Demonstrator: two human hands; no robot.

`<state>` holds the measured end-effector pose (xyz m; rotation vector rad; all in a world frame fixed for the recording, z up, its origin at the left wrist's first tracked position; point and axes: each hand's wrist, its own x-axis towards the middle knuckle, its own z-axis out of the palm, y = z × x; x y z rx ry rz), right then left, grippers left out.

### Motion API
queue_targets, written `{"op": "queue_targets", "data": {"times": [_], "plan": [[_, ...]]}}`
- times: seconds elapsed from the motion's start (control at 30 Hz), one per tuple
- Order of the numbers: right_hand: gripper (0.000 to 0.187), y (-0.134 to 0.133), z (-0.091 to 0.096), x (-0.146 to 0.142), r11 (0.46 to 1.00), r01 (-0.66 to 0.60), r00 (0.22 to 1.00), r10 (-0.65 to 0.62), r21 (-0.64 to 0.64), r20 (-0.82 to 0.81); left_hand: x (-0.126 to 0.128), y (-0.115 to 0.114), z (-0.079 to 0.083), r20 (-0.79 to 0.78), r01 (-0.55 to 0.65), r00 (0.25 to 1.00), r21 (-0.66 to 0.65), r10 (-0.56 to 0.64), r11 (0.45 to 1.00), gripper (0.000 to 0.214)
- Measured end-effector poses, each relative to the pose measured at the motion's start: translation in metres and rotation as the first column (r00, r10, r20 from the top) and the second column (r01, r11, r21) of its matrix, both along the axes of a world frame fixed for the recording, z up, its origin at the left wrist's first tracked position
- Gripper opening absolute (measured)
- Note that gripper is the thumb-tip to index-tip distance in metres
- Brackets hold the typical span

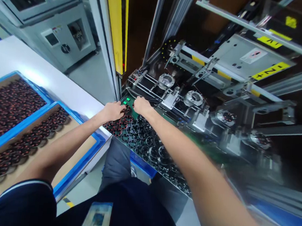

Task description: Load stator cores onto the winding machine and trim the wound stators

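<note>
My left hand (112, 111) reaches over the near left corner of a green work surface (133, 114), its fingers curled down by black ring parts with reddish-copper windings (116, 125). What sits under those fingertips is hard to make out. Just right of it, my right hand (141, 106) is closed, knuckles up, low over the same surface; a small dark bit shows at its fingertips, too small to name. Plain black rings (140, 131) lie crowded below my right forearm. Small lit green squares (126, 101) glow between the two hands.
Behind stands a machine with metal ring fixtures (166, 81) on rails and a plate (252, 58) above. A yellow upright (117, 26) rises beside my hands. To the left, blue-edged trays (48, 106) of wound rings rest on a white table (36, 72).
</note>
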<state>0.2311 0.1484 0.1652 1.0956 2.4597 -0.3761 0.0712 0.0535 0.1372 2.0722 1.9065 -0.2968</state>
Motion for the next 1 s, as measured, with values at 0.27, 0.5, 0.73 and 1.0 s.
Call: {"op": "queue_targets", "data": {"times": [0.27, 0.5, 0.73, 1.0], "plan": [[0.038, -0.042, 0.024, 0.059, 0.985, -0.13, 0.977, 0.107, -0.116, -0.183, 0.025, 0.018, 0.053, 0.212, 0.003, 0.975, 0.301, -0.07, 0.954, 0.051], [0.039, -0.041, 0.13, 0.306, 0.935, 0.354, 0.842, -0.311, 0.016, -0.442, 0.156, 0.065, 0.1, 0.462, 0.205, 0.812, 0.345, -0.356, 0.916, 0.045], [0.054, -0.001, 0.118, 0.502, 0.53, 0.819, 0.551, -0.833, 0.218, -0.046, 0.358, 0.134, 0.109, 0.241, 0.413, 0.847, 0.264, -0.475, 0.871, 0.064], [0.06, 0.014, 0.062, 0.554, 0.538, 0.842, 0.536, -0.843, -0.053, -0.048, 0.461, 0.162, 0.084, -0.005, 0.375, 0.926, 0.136, -0.378, 0.917, 0.073]]}}
